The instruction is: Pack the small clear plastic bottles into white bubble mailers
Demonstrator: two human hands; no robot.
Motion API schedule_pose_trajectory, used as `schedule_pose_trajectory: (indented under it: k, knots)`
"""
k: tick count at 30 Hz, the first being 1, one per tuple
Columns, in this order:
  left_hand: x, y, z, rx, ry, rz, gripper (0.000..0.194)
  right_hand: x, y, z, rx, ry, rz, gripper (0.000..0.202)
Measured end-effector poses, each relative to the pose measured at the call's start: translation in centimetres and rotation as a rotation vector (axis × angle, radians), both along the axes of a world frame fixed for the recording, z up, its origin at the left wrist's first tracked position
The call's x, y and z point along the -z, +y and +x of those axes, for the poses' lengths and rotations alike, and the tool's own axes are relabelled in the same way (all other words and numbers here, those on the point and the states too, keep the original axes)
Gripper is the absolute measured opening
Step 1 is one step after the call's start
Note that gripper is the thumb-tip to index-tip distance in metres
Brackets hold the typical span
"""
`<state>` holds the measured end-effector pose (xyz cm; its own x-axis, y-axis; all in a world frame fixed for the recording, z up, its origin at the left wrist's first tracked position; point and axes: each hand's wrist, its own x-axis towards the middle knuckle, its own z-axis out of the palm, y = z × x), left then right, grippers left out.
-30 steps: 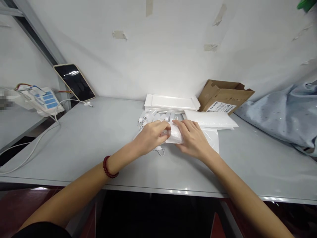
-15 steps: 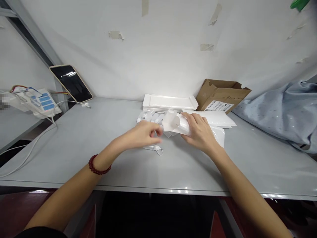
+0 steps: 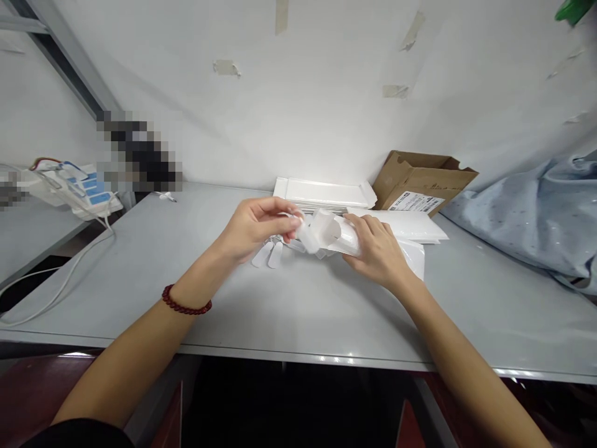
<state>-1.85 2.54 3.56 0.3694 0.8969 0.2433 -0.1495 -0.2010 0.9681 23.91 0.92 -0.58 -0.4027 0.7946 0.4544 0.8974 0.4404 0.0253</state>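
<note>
My right hand (image 3: 379, 249) is wrapped round a white box (image 3: 346, 236), whose open end with a raised flap faces left. At that opening, my left hand (image 3: 265, 229) pinches a small white translucent piece (image 3: 305, 238) between thumb and fingers; it is blurred, and I cannot tell its kind or whether it is inside the box. Two rounded white tags (image 3: 275, 256) lie on the table just below the left fingers. Other small white pieces lie partly hidden behind the hand and the box.
Flat white boxes (image 3: 326, 191) are stacked against the wall. More white packaging (image 3: 401, 225) lies behind my right hand. Beyond it stands an open brown cardboard box (image 3: 420, 180). Light blue fabric (image 3: 536, 218) covers the right side; a white cable (image 3: 60, 298) runs along the left edge.
My left hand has moved up to the open end of the box and closed on a small white piece. My right hand keeps its hold. The view has shifted slightly.
</note>
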Motion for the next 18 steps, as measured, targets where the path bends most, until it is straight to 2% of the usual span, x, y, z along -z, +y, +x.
schedule_pose_trajectory:
  k: [3,5,10,15,18]
  knots:
    - [1.2,0.4,0.8,-0.130,-0.164,-0.057,0.015,0.0,0.0,-0.1,-0.001,-0.019,0.019,0.060]
    - [1.9,0.3,1.6,-0.145,-0.114,-0.072,0.017,0.0,-0.1,-0.2,-0.006,-0.025,0.028,0.059]
    - [3.0,-0.7,3.5,-0.080,0.110,-0.021,0.015,0.0,-0.3,-0.6,-0.039,-0.034,0.032,0.056]
    - [3.0,-1.2,3.5,-0.253,0.372,0.214,0.018,-0.1,-0.5,-0.9,-0.064,-0.046,0.052,0.056]
    - [2.9,-1.1,3.2,-0.323,0.464,0.342,0.012,-0.1,-0.5,-0.8,-0.051,-0.041,0.048,0.055]
